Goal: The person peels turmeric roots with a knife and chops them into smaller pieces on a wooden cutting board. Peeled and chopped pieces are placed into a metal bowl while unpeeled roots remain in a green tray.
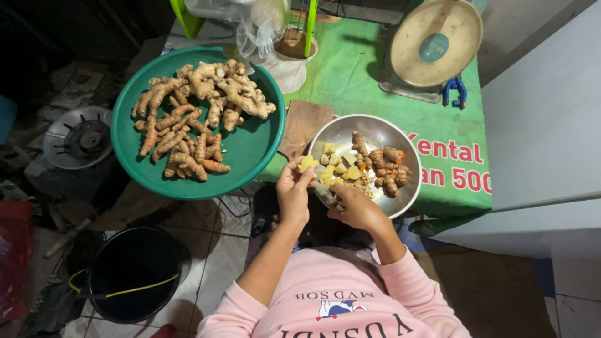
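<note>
From the head view, the left hand (292, 191) pinches a peeled piece (307, 163) at the steel bowl's (332, 141) 9 o'clock rim, the right hand (357, 206) grips something hidden at 6, so the piece could slip floorward.

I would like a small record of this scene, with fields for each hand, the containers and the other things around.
left hand: holds a pale peeled root piece at the bowl's rim
right hand: at the steel bowl, fingers at the cut pieces
bowl contents: pale pieces, orange unpeeled roots
green tray: heap of whole roots
table: green cloth, wooden board, scale
floor: black bucket, burner
</note>
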